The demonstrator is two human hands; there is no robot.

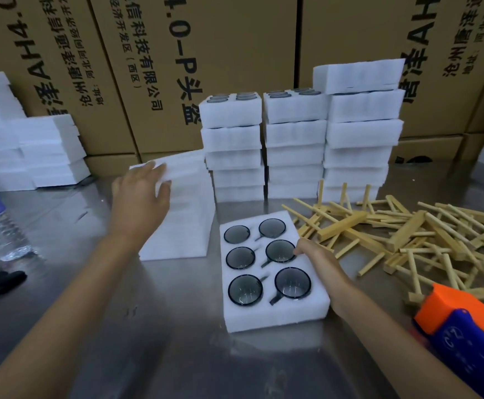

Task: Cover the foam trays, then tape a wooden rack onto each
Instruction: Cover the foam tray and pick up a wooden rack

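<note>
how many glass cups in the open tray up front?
6 dark round glass cups in the open white foam tray, two columns of three: left; right. None look hidden.
</note>
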